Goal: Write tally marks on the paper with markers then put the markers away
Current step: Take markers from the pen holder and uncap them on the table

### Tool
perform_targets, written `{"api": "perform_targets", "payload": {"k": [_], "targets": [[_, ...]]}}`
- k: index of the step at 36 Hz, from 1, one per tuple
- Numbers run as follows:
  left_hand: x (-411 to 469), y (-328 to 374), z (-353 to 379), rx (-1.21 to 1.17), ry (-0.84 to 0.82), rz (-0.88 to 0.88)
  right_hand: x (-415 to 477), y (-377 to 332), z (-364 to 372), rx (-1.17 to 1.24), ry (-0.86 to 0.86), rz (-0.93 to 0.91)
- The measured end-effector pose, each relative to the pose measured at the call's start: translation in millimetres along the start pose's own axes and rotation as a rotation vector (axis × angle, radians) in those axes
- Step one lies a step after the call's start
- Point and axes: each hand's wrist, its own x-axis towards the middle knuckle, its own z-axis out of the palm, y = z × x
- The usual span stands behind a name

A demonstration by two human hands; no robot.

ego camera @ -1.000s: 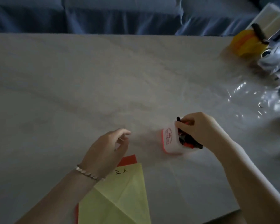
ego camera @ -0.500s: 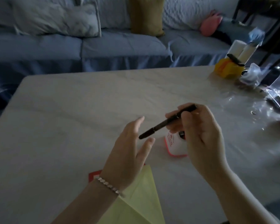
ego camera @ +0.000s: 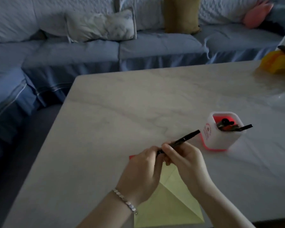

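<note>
We are gripping a black marker [ego camera: 179, 142] in both hands above the table [ego camera: 122, 112]: our right hand [ego camera: 184, 159] is closing around its barrel, and our left hand [ego camera: 143, 171] is pinching its lower end. The yellow-green paper [ego camera: 168, 209] is lying beneath our wrists. Near the right hand, the white pen holder [ego camera: 220, 139] is standing upright, holding several more markers [ego camera: 229, 126], one leaning out over its rim.

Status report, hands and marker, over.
Left hand and right hand both gripping black marker over yellow paper. Pen cup right. Nothing blocking.
</note>
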Motion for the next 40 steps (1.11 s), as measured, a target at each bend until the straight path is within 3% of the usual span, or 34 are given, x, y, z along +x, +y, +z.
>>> {"api": "perform_targets", "payload": {"k": [5,12,17,21,23,27,31,40], "targets": [[-7.7,-3.5,-5.2,0.023,0.047,0.040,-7.4,3.8,-0.2,0.022,-0.056,-0.027],[-23.7,-15.3,-2.6,-0.048,0.027,0.016,-16.2,20.4,3.1,0.079,-0.089,0.047],[-32.0,-29.8,-4.8,-0.045,-0.021,-0.033,-15.1,25.4,5.7,0.036,-0.172,0.002],[-34.6,-40.5,-13.8,-0.128,0.060,-0.287,16.6,29.0,9.8,0.027,-0.017,0.050],[-37.8,-51.9,-18.8,-0.188,0.149,-0.410,38.0,26.9,11.4,-0.051,-0.027,0.108],[-53.1,-78.9,-27.3,-0.137,0.219,-0.458,74.5,26.0,29.9,-0.249,-0.228,0.183],[-66.1,-96.7,-34.1,-0.198,0.269,-0.549,99.5,45.2,70.8,-0.665,-0.383,0.109],[-45.1,-130.6,-34.7,-0.053,0.368,-0.616,106.7,83.7,121.3,-1.142,-0.339,0.093]]}}
